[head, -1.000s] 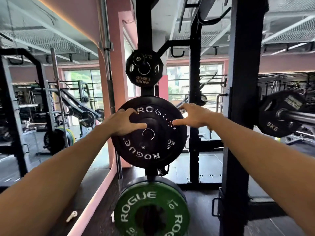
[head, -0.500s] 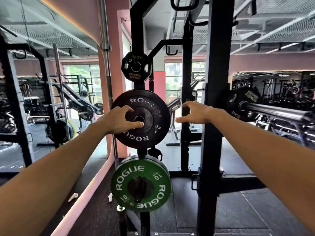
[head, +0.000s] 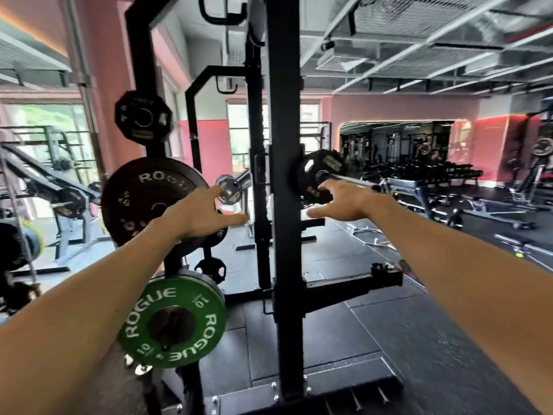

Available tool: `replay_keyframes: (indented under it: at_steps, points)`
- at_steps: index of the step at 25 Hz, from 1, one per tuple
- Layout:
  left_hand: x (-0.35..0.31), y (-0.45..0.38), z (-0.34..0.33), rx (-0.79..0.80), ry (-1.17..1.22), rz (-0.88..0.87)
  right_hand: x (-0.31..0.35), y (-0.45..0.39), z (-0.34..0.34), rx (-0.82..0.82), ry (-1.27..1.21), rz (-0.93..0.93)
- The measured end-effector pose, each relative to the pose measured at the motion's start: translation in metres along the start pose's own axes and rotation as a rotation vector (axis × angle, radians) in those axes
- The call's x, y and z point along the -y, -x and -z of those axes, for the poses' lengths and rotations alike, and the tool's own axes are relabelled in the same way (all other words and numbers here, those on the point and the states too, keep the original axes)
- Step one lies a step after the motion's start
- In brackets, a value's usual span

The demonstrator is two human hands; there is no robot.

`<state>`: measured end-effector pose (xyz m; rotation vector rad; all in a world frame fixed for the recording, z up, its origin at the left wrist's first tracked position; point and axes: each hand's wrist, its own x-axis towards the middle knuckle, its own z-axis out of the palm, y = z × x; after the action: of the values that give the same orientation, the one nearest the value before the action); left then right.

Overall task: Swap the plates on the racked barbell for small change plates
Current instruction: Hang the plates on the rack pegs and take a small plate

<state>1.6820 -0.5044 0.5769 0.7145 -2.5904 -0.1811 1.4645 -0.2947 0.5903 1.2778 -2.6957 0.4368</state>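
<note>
Both arms stretched forward at chest height, either side of the black rack upright point(head: 284, 205). Left hand point(head: 197, 215) in front of the right edge of the black 5 kg Rogue plate point(head: 149, 202), fingers spread apart and relaxed, thumb pointing right toward the upright; whether it touches the plate cannot be told, but gripping nothing. Right hand point(head: 338, 200) out beyond the upright, fingers apart and straight, thumb pointing left, near the barbell point(head: 353, 181) but not closed round it.

Black 5 kg plate hung on a storage peg of the left rack post point(head: 140, 73), facing the camera. Above it on the same post, a small black change plate point(head: 143, 116) (markings blurred). Below it, a green 10 kg Rogue plate point(head: 176, 322) on a lower peg, and between those two a small dark plate point(head: 211, 266) partly hidden behind.

Barbell racked across the upright, running off to the right, with a black plate marked 5 kg point(head: 321, 175) on its sleeve just right of the upright. Another bar end point(head: 229, 188) visible between the two hands, further back.

Black rubber floor point(head: 359, 339) beneath, pink walls point(head: 389, 107) and weight benches point(head: 443, 193) in the background.
</note>
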Motion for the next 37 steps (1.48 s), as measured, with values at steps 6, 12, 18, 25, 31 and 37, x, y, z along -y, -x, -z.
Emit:
replay_keyframes:
  at_steps: [6, 12, 18, 25, 31, 37]
  points:
    - [-0.105, -0.062, -0.057, 0.005, 0.053, -0.046, -0.131, -0.006, 0.027, -0.013, -0.008, -0.079]
    - [-0.195, -0.128, -0.114, -0.044, 0.102, 0.005, -0.260, -0.047, 0.044, -0.025, -0.083, -0.057]
    - [-0.223, -0.180, -0.130, -0.088, 0.080, 0.116, -0.321, -0.100, 0.038, -0.009, -0.126, -0.026]
    - [-0.207, -0.253, -0.159, -0.133, 0.007, 0.176, -0.342, -0.178, 0.007, -0.008, -0.078, 0.025]
    - [-0.173, -0.355, -0.194, -0.126, -0.034, 0.188, -0.346, -0.286, -0.021, -0.023, -0.088, 0.033]
    - [-0.147, -0.456, -0.223, -0.153, -0.026, 0.193, -0.332, -0.394, -0.054, -0.020, -0.152, -0.005]
